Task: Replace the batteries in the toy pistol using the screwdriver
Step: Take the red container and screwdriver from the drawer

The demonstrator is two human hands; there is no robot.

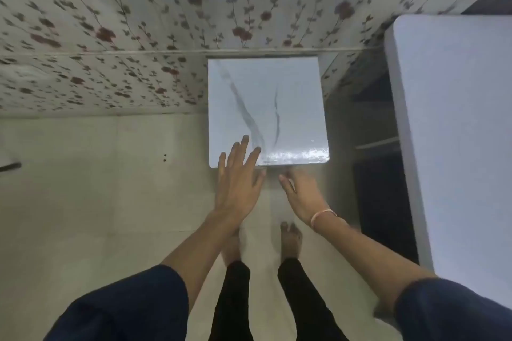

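Note:
No toy pistol, screwdriver or batteries show in the head view. A small square table with a white marble-pattern top (291,86) stands against the floral wall, and nothing lies on it. My left hand (239,174) is open, fingers spread, over the table's near left corner. My right hand (302,194) reaches to the table's near edge; its fingertips are under or at the rim, and whether they grip the rim is hidden.
A large white surface (457,133) fills the right side, with a dark gap between it and the small table. The floral wall (110,50) is behind. Pale floor tiles (97,188) lie to the left. My bare feet (289,241) stand just before the table.

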